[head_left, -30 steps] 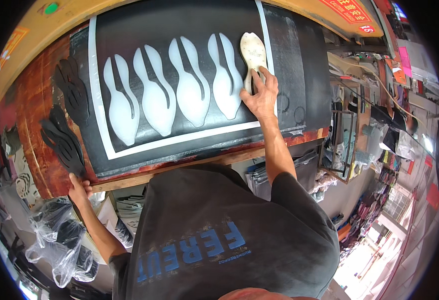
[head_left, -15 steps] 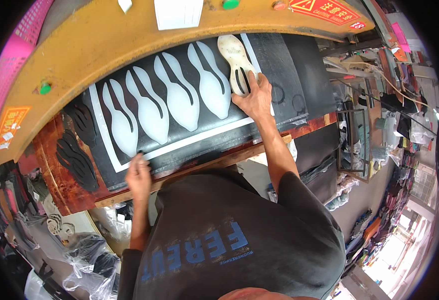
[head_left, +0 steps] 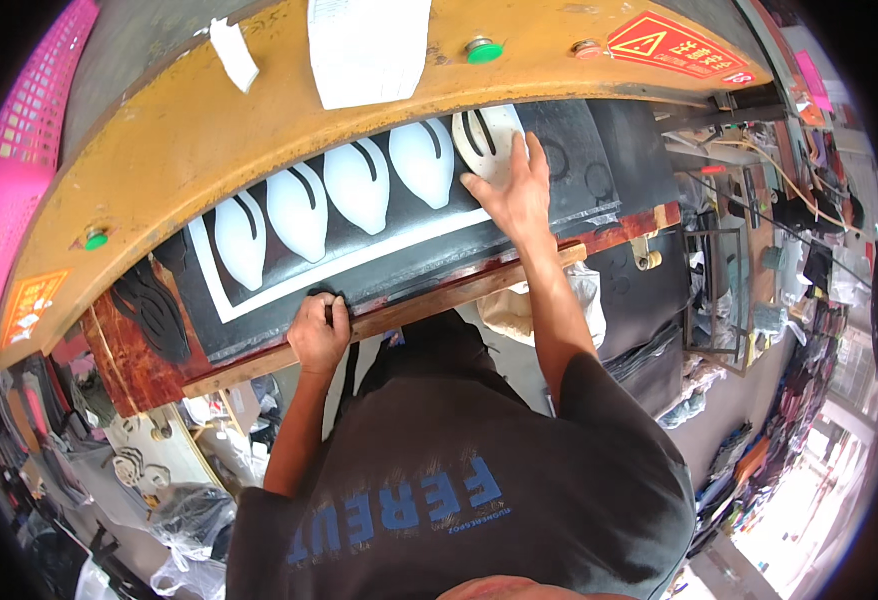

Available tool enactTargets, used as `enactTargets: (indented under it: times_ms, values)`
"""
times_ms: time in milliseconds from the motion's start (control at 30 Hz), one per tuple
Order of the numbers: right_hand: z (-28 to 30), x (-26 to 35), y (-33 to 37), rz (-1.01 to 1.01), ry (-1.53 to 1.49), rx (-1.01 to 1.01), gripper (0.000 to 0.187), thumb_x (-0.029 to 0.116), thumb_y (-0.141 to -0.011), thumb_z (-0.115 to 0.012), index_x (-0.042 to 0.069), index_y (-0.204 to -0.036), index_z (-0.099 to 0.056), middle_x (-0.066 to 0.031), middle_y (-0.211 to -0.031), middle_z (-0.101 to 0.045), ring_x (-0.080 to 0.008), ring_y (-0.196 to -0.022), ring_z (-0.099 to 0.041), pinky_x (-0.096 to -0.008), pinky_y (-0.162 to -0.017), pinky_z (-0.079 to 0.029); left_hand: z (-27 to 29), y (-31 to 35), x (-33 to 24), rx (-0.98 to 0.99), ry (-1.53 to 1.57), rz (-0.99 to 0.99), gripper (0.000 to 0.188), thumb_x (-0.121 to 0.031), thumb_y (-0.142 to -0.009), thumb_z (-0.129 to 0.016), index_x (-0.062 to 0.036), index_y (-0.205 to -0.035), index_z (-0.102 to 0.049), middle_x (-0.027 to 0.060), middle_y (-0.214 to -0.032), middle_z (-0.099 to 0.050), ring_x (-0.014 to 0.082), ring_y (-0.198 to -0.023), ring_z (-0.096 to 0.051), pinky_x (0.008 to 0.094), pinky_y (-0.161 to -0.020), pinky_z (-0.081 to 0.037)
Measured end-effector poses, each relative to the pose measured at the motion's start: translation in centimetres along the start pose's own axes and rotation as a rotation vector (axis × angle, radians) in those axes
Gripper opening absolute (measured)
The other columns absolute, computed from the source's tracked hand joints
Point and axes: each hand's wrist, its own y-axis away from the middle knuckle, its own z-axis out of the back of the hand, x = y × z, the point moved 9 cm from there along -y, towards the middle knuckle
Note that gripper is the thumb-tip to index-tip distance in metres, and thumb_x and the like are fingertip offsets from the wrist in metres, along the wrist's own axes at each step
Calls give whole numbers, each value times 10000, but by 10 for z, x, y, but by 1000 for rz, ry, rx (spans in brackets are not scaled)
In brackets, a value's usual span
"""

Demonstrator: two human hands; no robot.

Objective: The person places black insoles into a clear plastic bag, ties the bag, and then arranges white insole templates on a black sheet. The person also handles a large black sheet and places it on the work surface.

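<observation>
My right hand (head_left: 517, 195) is open, fingers spread at the near right edge of a cream sole-shaped plate (head_left: 499, 150) with two dark slots. The plate lies on a black sheet (head_left: 369, 268), its far end hidden under the yellow machine beam. Left of it runs a row of several white sole shapes (head_left: 357, 190), each with a dark slot; whether they are holes or pieces I cannot tell. At the table's front edge my left hand (head_left: 319, 332) is closed around something dark, mostly hidden by the fingers.
The yellow beam (head_left: 289, 120) spans the table, with green buttons (head_left: 483, 50) and a hanging white paper (head_left: 369, 50). Black slotted pieces (head_left: 154, 312) lie at the left on the reddish board (head_left: 119, 345). A wooden rail (head_left: 249, 370) edges the front. A pink basket (head_left: 29, 150) stands far left.
My right hand's fingers have come off the top of the cream plate to its edge. The left hand has moved right along the front edge and closed. The beam covers more of the shapes.
</observation>
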Motion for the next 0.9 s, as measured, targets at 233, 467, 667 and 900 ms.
enactTargets:
  times_ms: [233, 467, 667, 900]
  values:
    - [5, -3, 73, -34, -419, -57, 511, 167, -905, -783, -58, -1349, -668, -220, -1181, -735, -389, -1133, -674, -458, -1017, -533, -9, -40, 12, 57, -44, 19, 166, -235, -953, -726, -81, -891, -727, 111, -809, -719, 329, -728, -705, 451, -679, -559]
    - [43, 73, -28, 53, -541, -239, 812, 152, -940, -731, -103, -1598, -329, -272, -1192, -723, -419, -1094, -704, -480, -986, -547, -8, -110, 16, -14, -143, 13, 259, -306, -950, -705, -91, -808, -686, 94, -740, -684, 327, -702, -678, 440, -666, -535]
    - [12, 77, -33, 323, -478, -263, 664, 246, -933, -751, -68, -1479, -540, -229, -1016, -723, -448, -945, -680, -553, -886, -534, -5, -137, 23, -65, -116, 6, 238, -300, -922, -713, -108, -784, -685, 93, -728, -679, 327, -705, -677, 439, -664, -541]
    - [-58, 13, 6, 405, -1, -29, 237, 304, -944, -735, 105, -817, -738, -73, -856, -673, -301, -885, -640, -454, -823, -489, -6, -143, 26, -32, -154, 34, 247, -304, -912, -719, -105, -771, -676, 85, -720, -671, 320, -697, -674, 435, -662, -542]
